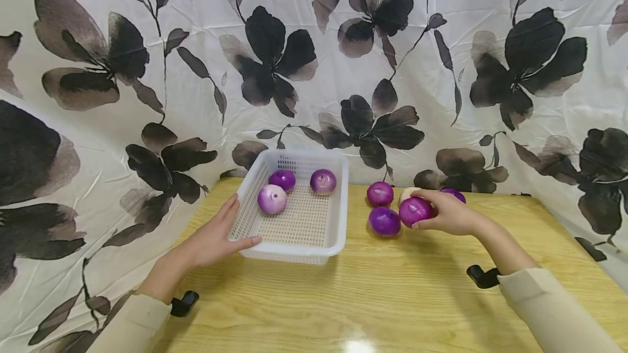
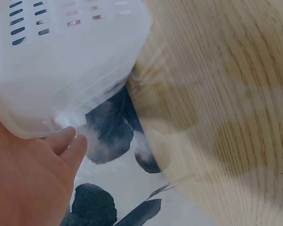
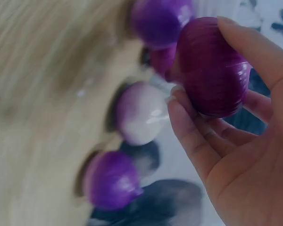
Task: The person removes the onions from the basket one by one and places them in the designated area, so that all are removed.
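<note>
My right hand (image 1: 448,212) holds a purple onion (image 3: 214,68) between thumb and fingers, close over the table. Just left of it lie two more purple onions, one nearer (image 1: 385,221) and one farther back (image 1: 380,194). A pale onion (image 3: 140,113) sits behind the held one, and a purple onion (image 1: 453,195) is partly hidden behind the hand. My left hand (image 1: 208,241) grips the near left corner of a white plastic basket (image 1: 340,206), thumb over the near rim and fingers along the left side. Three onions (image 1: 272,199) are in the basket, on its far half.
The wooden table (image 1: 314,298) ends at the back against a hanging white cloth (image 1: 314,59) with dark flower prints. That cloth also runs down the left and right sides. A black wrist mount (image 1: 483,276) sticks out by the right sleeve, another (image 1: 185,303) by the left.
</note>
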